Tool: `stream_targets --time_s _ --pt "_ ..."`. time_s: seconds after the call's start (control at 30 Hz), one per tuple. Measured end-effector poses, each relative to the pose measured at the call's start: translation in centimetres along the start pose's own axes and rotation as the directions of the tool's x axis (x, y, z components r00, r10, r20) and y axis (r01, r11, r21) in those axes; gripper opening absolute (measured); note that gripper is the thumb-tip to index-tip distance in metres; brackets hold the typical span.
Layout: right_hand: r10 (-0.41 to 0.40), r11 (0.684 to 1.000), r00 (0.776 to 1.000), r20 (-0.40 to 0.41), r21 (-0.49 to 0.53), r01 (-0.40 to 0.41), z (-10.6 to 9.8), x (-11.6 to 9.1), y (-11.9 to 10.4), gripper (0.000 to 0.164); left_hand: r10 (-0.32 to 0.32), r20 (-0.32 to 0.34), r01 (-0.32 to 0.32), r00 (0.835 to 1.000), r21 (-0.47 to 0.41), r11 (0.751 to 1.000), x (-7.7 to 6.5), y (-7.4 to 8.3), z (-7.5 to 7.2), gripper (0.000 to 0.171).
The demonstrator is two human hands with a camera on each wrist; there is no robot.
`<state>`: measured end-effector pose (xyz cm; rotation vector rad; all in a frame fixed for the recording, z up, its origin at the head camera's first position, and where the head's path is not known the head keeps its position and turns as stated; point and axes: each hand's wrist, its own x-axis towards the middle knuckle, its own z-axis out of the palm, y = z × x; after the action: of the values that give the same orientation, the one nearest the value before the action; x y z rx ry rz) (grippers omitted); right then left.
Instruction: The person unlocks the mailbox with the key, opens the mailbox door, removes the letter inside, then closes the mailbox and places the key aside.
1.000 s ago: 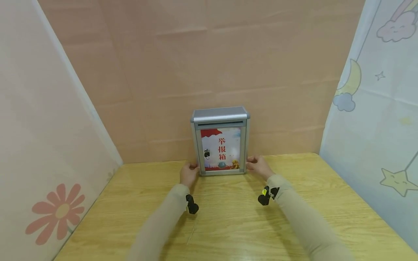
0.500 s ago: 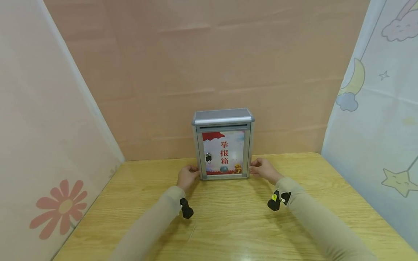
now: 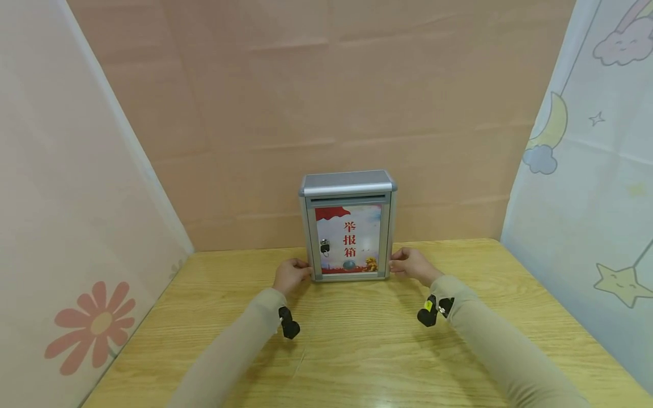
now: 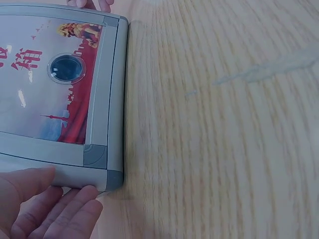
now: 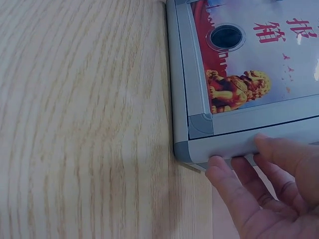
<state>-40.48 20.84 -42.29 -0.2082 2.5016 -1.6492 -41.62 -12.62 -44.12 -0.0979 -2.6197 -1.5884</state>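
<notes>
A grey metal report box (image 3: 334,258) with red Chinese characters stands upright on the table. Its front has a narrow slot (image 3: 348,200) near the top, a small lock (image 3: 325,247) on the left side and a round window (image 4: 67,68) low down. My left hand (image 3: 292,276) holds the lower left side, thumb on the side face and fingers curled toward the rear edge. On the opposite lower side, my right hand (image 3: 414,265) grips in the same way, with its thumb (image 5: 284,152) against the side face. The back of the box is hidden.
The box stands near the rear of a wood-grain table (image 3: 352,351), in front of a plain peach cloth (image 3: 347,85). White printed cloths flank the table, a flower (image 3: 94,326) on the left one and a star (image 3: 623,285) on the right. Each wrist wears a black camera (image 3: 289,323).
Since one second ago the box has come slightly nearer to me, with both hands on its sides. Over the last half second almost nothing differs. The head view has shifted a little.
</notes>
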Motion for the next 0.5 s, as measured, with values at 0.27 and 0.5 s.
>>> stream_targets --time_s 0.27,0.5 --pt "-0.001 1.0 1.0 0.01 -0.019 0.001 -0.2 0.1 0.1 0.033 0.02 0.002 -0.02 1.0 -0.004 1.0 -0.2 0.1 -0.1 0.017" --pt "0.114 0.984 0.986 0.124 -0.152 -0.095 -0.9 -0.6 -1.8 0.033 0.011 0.001 -0.011 1.0 -0.012 1.0 0.0 0.1 -0.1 0.017"
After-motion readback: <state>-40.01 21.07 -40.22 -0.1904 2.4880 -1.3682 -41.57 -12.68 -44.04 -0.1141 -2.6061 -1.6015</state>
